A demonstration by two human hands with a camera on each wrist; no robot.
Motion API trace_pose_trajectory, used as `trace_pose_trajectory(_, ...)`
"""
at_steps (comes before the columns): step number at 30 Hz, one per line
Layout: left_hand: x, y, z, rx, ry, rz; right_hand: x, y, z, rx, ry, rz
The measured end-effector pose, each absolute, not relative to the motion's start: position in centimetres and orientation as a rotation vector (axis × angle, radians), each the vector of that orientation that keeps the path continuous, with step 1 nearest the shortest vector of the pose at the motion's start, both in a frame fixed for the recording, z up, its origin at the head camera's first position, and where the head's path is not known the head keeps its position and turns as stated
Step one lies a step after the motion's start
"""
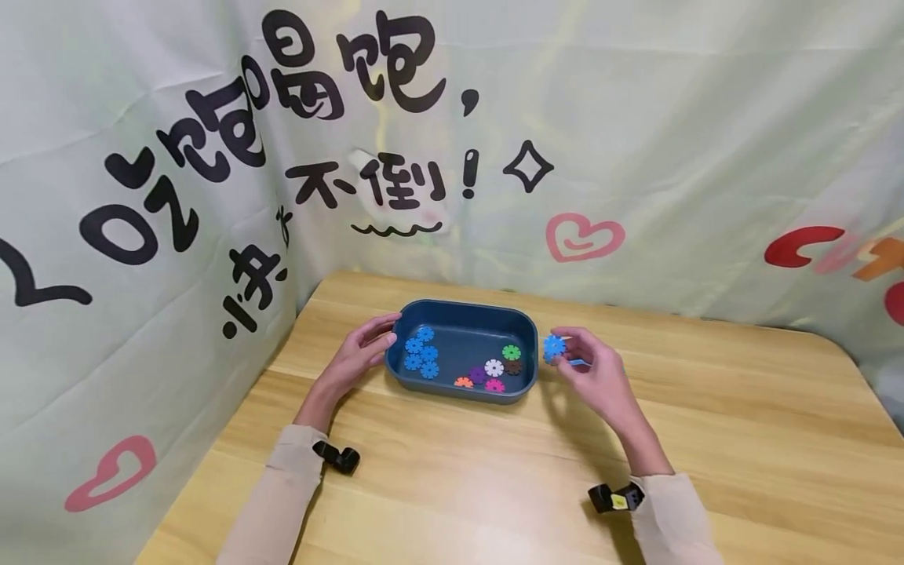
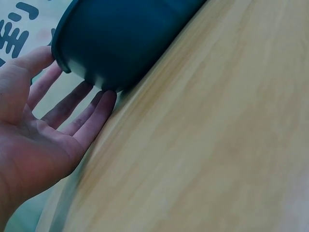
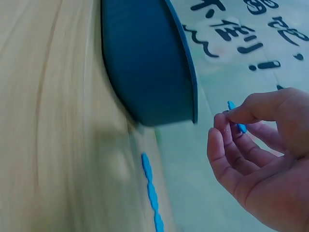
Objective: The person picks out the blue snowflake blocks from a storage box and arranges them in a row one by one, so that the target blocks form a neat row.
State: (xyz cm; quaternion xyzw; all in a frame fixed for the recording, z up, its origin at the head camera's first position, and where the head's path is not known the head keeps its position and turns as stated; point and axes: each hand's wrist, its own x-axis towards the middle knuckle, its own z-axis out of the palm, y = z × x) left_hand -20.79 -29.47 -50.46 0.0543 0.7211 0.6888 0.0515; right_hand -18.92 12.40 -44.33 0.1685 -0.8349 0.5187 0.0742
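Observation:
A dark blue tray [image 1: 462, 394] stands on the table with several blue snowflake-shaped discs [image 1: 413, 345] in its left part. Its right part holds a green disc [image 1: 511, 352], a white one [image 1: 494, 367], a brown one [image 1: 513, 367], a purple one [image 1: 477, 375], an orange one [image 1: 463, 382] and a pink one [image 1: 494, 386]. My left hand [image 1: 360, 353] rests its fairly straight fingers against the tray's left end. Just off the right end, my right hand [image 1: 596, 373] pinches a blue snowflake disc [image 1: 554, 348] between thumb and fingers, above the table.
A row of blue pieces [image 3: 152, 193] lies on the wooden table [image 1: 466, 486] beyond the tray's right end, mostly behind my right hand in the head view. Printed cloth [image 1: 671, 157] hangs along the table's back and left side.

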Motion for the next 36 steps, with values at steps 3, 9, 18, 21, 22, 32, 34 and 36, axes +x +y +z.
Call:
trace_pose_trajectory(3, -21.1, -29.2, -50.5, 0.162, 2.191, 2.102, -19.0, 14.0, -44.3, 0.502, -2.498, 1.527)
trace_pose_trajectory(9, -20.7, -30.0, -50.3, 0.124, 2.223, 2.078, -19.7, 16.0, -44.4, 0.483, -2.524, 1.446)
trace_pose_trajectory(18, -20.4, -31.1, -49.7, 0.104, 2.267, 2.057, -21.3, 18.0, -44.9, 0.372, -2.541, 1.462)
trace_pose_trajectory(21, -20.4, -31.1, -49.9, 0.085, 2.263, 2.061, -21.3, 18.7, -45.3, 0.329, -2.574, 1.453)
trace_pose_trajectory(22, -20.4, -31.1, -49.9, 0.079, 2.259, 2.062, -21.4, 19.0, -45.5, 0.319, -2.583, 1.452)
trace_pose_trajectory(32, -21.0, -30.1, -50.2, 0.116, 2.232, 2.035, -21.2, 22.3, -47.1, 0.126, -2.689, 1.37)
trace_pose_trajectory(34, -21.2, -29.8, -50.2, 0.113, 2.226, 2.034, -21.0, 22.9, -47.2, 0.102, -2.714, 1.352)
trace_pose_trajectory(36, -21.3, -29.6, -50.3, 0.11, 2.219, 2.037, -20.9, 23.4, -47.4, 0.094, -2.732, 1.33)
